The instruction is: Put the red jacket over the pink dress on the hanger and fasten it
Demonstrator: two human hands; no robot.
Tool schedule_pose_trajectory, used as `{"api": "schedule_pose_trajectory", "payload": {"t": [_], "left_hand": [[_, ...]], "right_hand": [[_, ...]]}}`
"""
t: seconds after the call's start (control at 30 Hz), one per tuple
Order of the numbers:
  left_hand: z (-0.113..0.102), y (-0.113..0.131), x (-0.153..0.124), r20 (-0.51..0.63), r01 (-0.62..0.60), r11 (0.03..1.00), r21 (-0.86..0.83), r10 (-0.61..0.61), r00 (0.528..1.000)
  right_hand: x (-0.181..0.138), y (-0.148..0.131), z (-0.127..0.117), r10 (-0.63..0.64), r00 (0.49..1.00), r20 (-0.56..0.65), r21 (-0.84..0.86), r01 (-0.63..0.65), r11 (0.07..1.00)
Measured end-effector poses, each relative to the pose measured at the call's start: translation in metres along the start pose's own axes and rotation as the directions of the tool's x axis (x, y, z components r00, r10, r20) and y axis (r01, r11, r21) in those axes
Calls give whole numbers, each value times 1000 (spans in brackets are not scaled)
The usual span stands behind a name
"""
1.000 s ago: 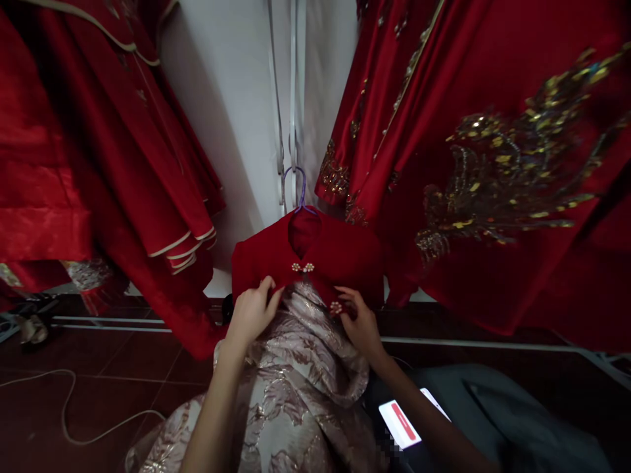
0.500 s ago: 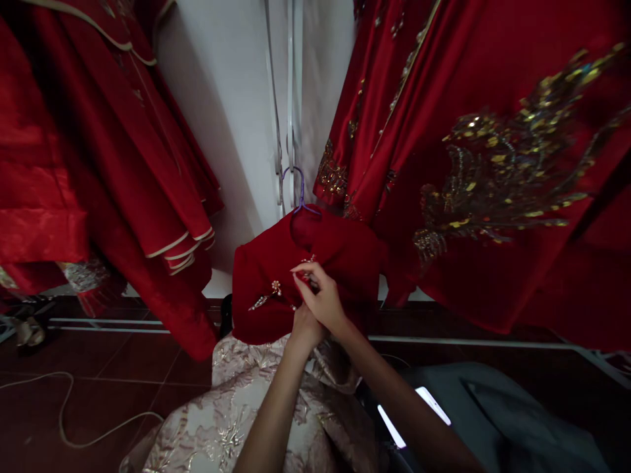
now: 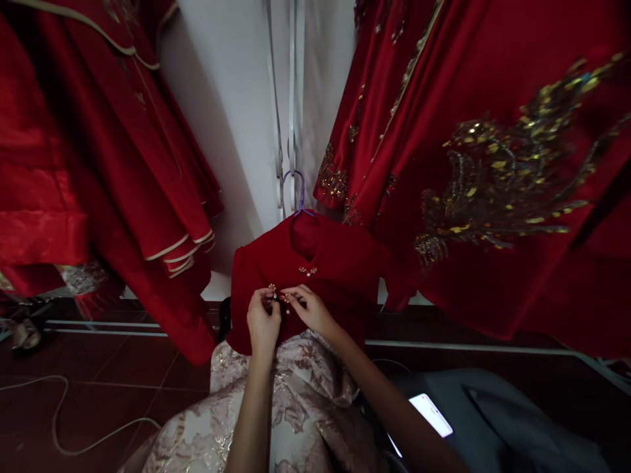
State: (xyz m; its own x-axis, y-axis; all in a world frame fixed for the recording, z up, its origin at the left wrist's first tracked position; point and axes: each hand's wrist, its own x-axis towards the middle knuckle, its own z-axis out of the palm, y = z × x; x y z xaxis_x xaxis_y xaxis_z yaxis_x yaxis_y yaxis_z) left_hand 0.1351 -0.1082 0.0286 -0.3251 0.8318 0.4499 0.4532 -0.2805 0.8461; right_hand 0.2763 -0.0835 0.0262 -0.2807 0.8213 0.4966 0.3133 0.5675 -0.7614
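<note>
A small red jacket (image 3: 340,269) hangs on a purple hanger (image 3: 298,194) over a pale brocade skirt (image 3: 296,407). A pearl clasp (image 3: 307,270) at its collar is fastened. Lower on the front, my left hand (image 3: 262,318) and my right hand (image 3: 309,309) meet at a second pearl clasp (image 3: 279,295). The fingertips of both hands pinch it, one from each side.
Long red gowns hang to the left (image 3: 98,157) and right (image 3: 493,164), the right one with gold embroidery. A white wall with vertical rails (image 3: 290,98) stands behind. A lit phone (image 3: 430,415) lies on grey cloth at lower right. A white cable (image 3: 64,407) runs over the dark floor.
One second ago my hands were apart on the jacket's hem. Half a second ago the front flap was folded open. Now it lies flat and both hands pinch the lower clasp.
</note>
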Motion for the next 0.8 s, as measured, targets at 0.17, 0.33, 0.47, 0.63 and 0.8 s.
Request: {"api": "schedule_pose_trajectory", "payload": {"t": [0.17,0.33,0.47,0.63,0.8], "left_hand": [[13,-10,-13,9,-15,995,-94,16,1000],[15,-16,-8,-13,44,960,-277,-49,999],[16,-18,-6,-29,67,921,-383,-84,996],[13,-18,-9,-76,33,942,-335,-61,995],[8,-14,-11,-98,-15,974,-225,-7,995]], "right_hand": [[0,3,5,37,996,-79,87,-30,996],[6,-5,11,5,987,-158,61,5,998],[10,-10,15,-36,984,-172,-10,35,999],[8,-12,17,-54,986,-160,-73,43,996],[5,-13,15,-57,982,-182,-68,45,997]]}}
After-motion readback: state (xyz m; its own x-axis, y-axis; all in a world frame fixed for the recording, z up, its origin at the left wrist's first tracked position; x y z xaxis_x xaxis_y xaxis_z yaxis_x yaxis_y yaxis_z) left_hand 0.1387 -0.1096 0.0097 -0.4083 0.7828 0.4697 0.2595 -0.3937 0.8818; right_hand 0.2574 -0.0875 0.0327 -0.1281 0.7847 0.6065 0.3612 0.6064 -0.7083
